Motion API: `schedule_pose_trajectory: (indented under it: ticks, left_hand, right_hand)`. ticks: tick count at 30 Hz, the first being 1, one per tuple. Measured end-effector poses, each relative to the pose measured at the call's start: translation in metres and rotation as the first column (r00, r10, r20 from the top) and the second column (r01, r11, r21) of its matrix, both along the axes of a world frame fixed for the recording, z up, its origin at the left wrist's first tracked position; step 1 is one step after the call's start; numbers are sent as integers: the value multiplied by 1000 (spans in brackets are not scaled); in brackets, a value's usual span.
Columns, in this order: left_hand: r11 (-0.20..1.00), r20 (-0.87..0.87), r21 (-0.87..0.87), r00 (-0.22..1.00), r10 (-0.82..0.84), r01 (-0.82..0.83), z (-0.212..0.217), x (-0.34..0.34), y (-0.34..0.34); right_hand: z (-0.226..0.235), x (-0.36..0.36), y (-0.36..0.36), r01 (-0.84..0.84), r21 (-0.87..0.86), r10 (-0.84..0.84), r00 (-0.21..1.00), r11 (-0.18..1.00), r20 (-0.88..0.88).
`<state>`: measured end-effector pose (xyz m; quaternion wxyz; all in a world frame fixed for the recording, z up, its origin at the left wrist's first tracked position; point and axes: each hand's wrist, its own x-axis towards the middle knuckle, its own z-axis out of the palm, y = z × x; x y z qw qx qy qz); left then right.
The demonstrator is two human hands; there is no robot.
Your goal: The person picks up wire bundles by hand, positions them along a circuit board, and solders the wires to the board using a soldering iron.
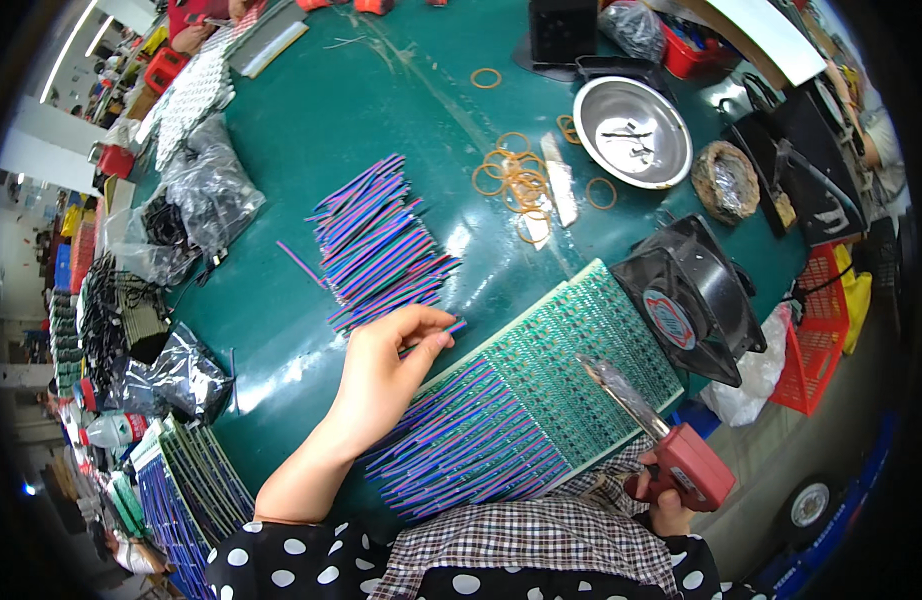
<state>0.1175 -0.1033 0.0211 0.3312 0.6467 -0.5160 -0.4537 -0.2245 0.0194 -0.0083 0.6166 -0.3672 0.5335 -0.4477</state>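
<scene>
My left hand (386,370) is closed, thumb and forefinger pinching the end of a short multicoloured ribbon wire (459,327). It is beside the near end of a pile of similar cut wires (376,235). At the lower right, my right hand (669,508) grips a red soldering gun (693,468), whose metal tip lies over a green circuit board panel (586,345). Several rows of small boards make up the panel. Rows of blue and purple wires (471,440) cover its near left part, and the far right part shows bare boards.
A black fan (686,300) stands right of the panel. Beyond are rubber bands (516,180), a metal bowl (633,132) with dark bits inside, and a brown round block (726,182). Plastic bags (211,185) and wired panels (191,500) sit left; a red crate (816,340) stands right.
</scene>
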Motion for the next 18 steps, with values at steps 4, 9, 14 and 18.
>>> schedule_pose_trajectory:
  ticks: [4, 9, 14, 18]
  left_hand:
    - [967, 320, -118, 930, -180, 228, 17, -15, -5]
    - [782, 544, -437, 823, -164, 445, 15, -36, -10]
    - [680, 785, -419, 617, -62, 602, -11, -41, 0]
    - [651, 810, -426, 585, -35, 629, -21, -38, 3]
  right_hand:
    - [4, 0, -8, -35, -5, 35, 999, 999, 28]
    - [10, 6, -21, -30, 89, 26, 999, 996, 45]
    - [7, 13, -32, -42, 58, 38, 997, 997, 65]
    - [-4, 7, -33, -222, -7, 221, 975, 975, -6]
